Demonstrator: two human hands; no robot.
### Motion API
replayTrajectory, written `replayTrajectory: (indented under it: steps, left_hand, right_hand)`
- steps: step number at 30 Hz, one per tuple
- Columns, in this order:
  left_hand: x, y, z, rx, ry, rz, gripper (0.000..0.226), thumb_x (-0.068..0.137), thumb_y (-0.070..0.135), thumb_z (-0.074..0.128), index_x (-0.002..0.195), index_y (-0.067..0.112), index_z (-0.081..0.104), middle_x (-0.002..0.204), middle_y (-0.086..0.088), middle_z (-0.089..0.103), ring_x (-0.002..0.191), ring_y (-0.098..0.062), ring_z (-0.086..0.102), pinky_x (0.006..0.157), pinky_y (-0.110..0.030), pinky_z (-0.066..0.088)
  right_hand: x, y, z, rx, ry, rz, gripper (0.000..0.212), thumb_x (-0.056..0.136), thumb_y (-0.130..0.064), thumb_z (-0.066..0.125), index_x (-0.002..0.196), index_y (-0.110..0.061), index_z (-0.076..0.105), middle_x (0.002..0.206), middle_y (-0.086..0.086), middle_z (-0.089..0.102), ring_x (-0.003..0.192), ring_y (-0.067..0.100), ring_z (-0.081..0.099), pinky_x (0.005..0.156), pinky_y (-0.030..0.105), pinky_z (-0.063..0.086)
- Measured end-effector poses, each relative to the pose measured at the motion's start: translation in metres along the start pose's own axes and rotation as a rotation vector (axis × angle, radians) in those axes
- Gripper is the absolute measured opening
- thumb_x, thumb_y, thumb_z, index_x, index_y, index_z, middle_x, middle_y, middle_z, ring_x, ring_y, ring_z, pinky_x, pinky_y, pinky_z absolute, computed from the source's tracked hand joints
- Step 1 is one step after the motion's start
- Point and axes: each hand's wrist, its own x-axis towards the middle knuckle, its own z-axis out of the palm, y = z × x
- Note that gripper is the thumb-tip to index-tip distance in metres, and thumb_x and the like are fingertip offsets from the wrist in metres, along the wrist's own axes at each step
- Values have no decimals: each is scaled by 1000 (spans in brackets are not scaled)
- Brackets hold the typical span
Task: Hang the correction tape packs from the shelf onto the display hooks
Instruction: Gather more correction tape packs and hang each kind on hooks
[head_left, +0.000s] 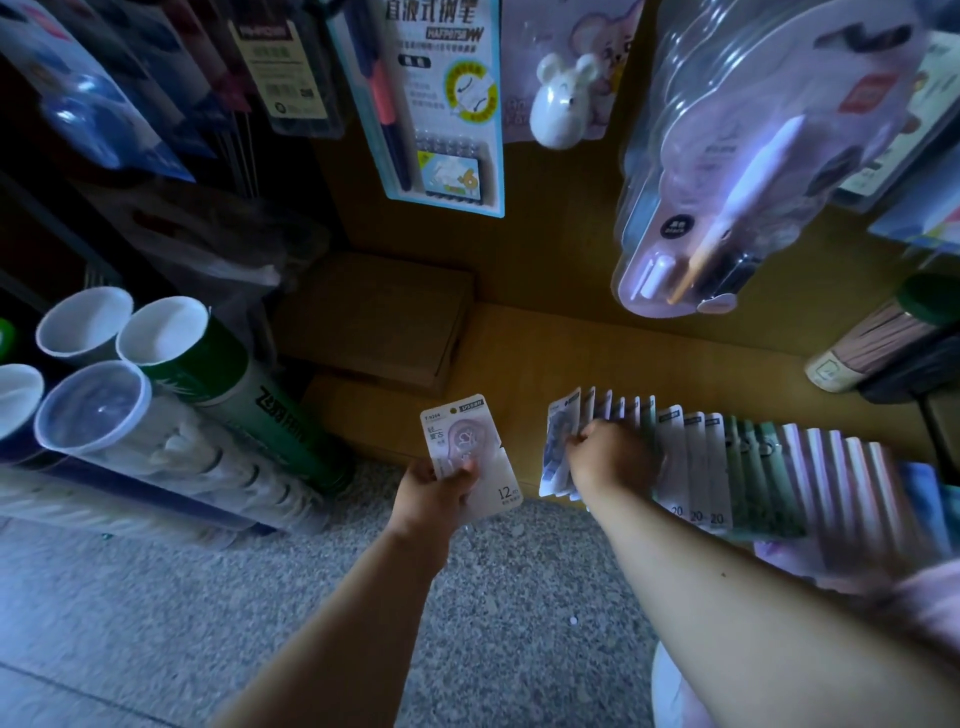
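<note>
Left grip (441, 486) pinching one upright correction tape pack (465, 457); right grip (605, 457) curled onto row of packs (727, 467), directly beneath, stretching rightward along shelf (509, 364).

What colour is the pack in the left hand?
Pale pinkish-white pack, held by the left hand; head view.

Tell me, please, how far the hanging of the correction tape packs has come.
Nothing shows as hung yet. In hand: the left hand holds one correction tape pack, and the right hand grips the front of the row of packs on the shelf. Left: that long row, nearly all of it.
</note>
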Motion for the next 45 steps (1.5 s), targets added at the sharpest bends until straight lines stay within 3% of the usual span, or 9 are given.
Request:
replayTrajectory:
  steps: [5,10,16,19,23,27,32,39,45]
  left_hand:
    - [1,-4,-7,-4,25,-39,9,90,5,67,98,9,68,103,-20,72,102,-40,67,92,-57,52]
    - [2,-11,-11,-16,53,-69,15,91,4,66,106,1,67,111,-29,67,112,-51,60,96,-62,47]
    - [5,-12,-18,-46,125,-74,26,94,12,64,117,0,59,115,-25,67,104,-40,66,94,-56,51]
    - [6,-13,-18,-44,190,-62,35,94,15,64,125,2,52,119,-24,65,106,-39,65,95,-57,52]
    - [2,-10,-11,-46,178,-51,39,97,19,61,130,3,47,123,-24,63,109,-41,63,95,-63,50]
    - [-2,-5,-3,-133,81,-39,25,103,22,48,123,7,46,110,-16,66,86,-29,68,59,-39,58]
    - [-5,-4,10,-181,29,-79,34,99,25,56,127,8,50,119,-18,65,95,-31,66,81,-46,54]
    - [1,-11,11,-226,56,-134,38,93,19,65,125,4,52,111,-17,65,88,-28,66,66,-38,57]
    - [3,-16,9,-226,52,-155,44,94,18,64,131,1,49,126,-24,59,96,-32,63,70,-39,54]
  right_hand:
    - [-1,-2,4,-80,70,-1,58,96,-50,39,144,-18,39,155,8,30,146,25,17,116,34,3]
    - [9,-3,19,-107,-28,-29,54,96,-45,39,143,-19,42,147,8,45,138,27,37,117,38,24]
    - [0,-20,4,452,84,71,31,88,-37,58,96,-11,74,81,13,73,80,31,69,76,40,56]
    - [-6,-26,-8,782,27,121,21,87,-31,64,91,-12,72,69,4,67,63,23,62,53,24,47]
    - [-21,-35,-11,1038,-290,103,8,85,-16,69,79,-12,65,69,-2,60,63,13,54,52,20,38]
    - [-33,-34,-1,1011,-312,70,24,82,-17,71,63,-18,56,65,1,57,64,14,49,60,25,34]
    - [-35,-30,4,945,-287,70,37,80,-22,73,52,-19,49,51,-5,50,53,11,45,56,26,30]
    - [-24,1,0,521,71,144,35,88,-44,60,74,-14,70,61,1,67,56,18,61,49,21,38]
    - [-18,15,5,387,36,199,27,89,-37,58,86,-15,74,73,7,70,71,23,62,55,24,42]
